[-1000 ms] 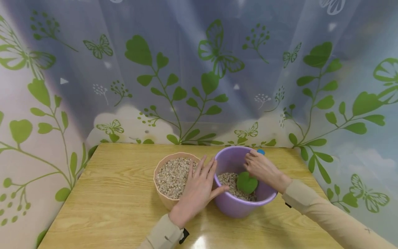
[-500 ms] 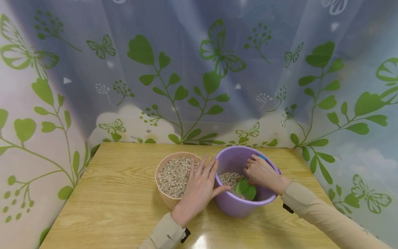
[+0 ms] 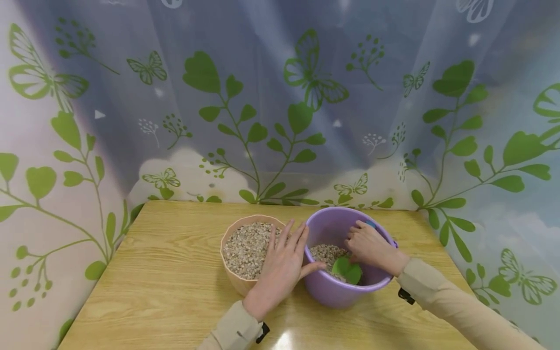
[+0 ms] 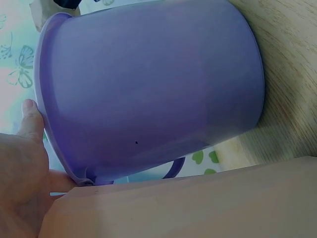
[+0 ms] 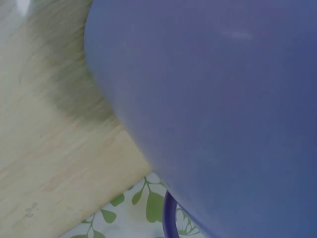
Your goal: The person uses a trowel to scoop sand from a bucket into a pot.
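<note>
The right hand (image 3: pixel 371 245) is inside the bucket (image 3: pixel 337 295), and its fingers are curled closely around the handle of the scoop (image 3: pixel 347 271). The green blade is down at the gravel (image 3: pixel 324 252) there. The left hand (image 3: pixel 280 267), its fingers straight and spread, touches the bucket's rim without gripping it. The bucket stands toward the right edge of the tabletop (image 3: pixel 153 282); the pot (image 3: pixel 238 283), filled with gravel, is just beside it, on the left-edge side.
</note>
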`<action>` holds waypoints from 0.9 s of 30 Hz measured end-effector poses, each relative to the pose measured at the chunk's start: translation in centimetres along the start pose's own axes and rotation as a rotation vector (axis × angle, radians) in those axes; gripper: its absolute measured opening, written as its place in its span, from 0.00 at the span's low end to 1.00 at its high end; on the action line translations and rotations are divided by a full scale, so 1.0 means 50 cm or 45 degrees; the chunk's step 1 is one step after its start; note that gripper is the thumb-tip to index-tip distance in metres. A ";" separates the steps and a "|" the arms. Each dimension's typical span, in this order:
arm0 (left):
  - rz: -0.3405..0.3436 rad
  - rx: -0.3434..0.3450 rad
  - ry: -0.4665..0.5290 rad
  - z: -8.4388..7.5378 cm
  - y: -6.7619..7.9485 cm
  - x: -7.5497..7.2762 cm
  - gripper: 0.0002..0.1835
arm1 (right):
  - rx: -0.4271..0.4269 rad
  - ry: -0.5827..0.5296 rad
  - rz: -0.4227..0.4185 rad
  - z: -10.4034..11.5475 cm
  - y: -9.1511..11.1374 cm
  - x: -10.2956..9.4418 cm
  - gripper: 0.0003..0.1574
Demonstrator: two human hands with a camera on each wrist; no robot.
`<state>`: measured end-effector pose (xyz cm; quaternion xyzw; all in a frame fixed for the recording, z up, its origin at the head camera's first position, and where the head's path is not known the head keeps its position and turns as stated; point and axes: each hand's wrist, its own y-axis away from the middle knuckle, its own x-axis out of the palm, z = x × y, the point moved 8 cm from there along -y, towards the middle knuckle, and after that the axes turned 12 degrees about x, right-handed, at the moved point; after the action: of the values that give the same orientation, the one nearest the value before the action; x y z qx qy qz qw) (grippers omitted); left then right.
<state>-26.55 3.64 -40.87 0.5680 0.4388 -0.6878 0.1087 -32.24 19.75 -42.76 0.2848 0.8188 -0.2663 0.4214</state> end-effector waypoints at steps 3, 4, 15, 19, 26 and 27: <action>0.001 0.003 -0.002 0.000 0.002 0.000 0.50 | -0.016 -0.058 -0.011 0.005 0.003 -0.003 0.31; 0.002 0.004 -0.003 0.000 0.002 0.000 0.50 | -0.020 -0.080 -0.014 0.006 0.003 -0.005 0.31; -0.001 0.026 0.026 0.000 0.004 -0.001 0.48 | 0.102 -0.378 0.019 -0.008 -0.005 -0.014 0.24; -0.013 0.040 0.042 0.001 0.005 -0.001 0.48 | 0.138 -0.381 0.008 -0.013 -0.006 -0.018 0.24; -0.021 0.047 0.074 0.002 0.006 0.000 0.49 | 0.229 -0.404 0.035 -0.034 -0.008 -0.030 0.21; -0.021 0.047 0.074 0.002 0.006 0.000 0.49 | 0.252 -0.411 0.038 -0.039 -0.009 -0.033 0.21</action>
<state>-26.44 3.40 -41.02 0.5859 0.4338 -0.6798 0.0799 -32.81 20.38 -40.30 0.2905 0.7059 -0.3815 0.5212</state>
